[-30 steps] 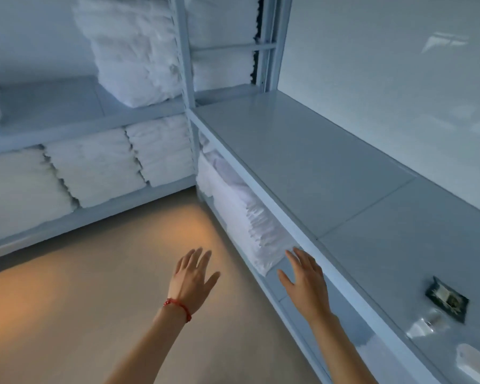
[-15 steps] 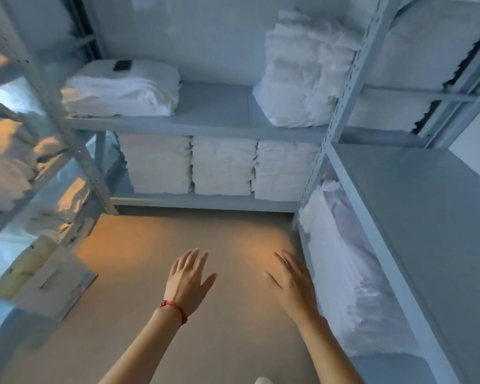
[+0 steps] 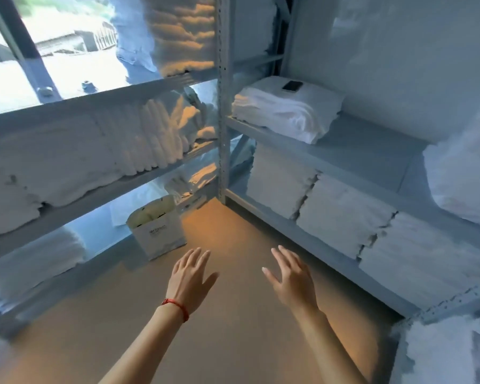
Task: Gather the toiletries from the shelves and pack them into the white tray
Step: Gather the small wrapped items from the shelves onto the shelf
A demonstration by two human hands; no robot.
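The shelf frame (image 3: 222, 106) is finished in pale grey-blue, its upright marked by a row of small dark holes. The folded towels (image 3: 286, 109) are plain white, without pattern; those at upper left (image 3: 183, 34) are tinted orange by warm light. A black phone (image 3: 292, 86) is seen on the white stack. The floor (image 3: 233, 342) is coloured beige, with an orange glow near the corner. The paper bag (image 3: 161, 239) is white with small dark print, and its contents are pale yellow. A red string bracelet (image 3: 176, 307) is worn at the left wrist.
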